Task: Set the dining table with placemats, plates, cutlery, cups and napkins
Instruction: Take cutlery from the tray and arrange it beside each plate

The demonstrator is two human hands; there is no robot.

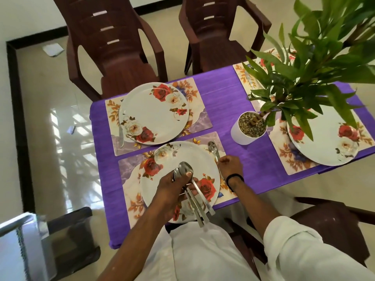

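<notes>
Beside the near floral plate point(180, 179), a spoon point(213, 149) is being laid on the placemat point(129, 165) by the right hand point(230, 166), its grip closed on the handle; spare spoons point(182, 172) are clutched in the left hand point(172, 191) above the plate, ready for the remaining settings.

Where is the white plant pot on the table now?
The white pot stands on the purple cloth, right of centre in the head view, between the two near-left placemats and the right-hand plate.
</notes>
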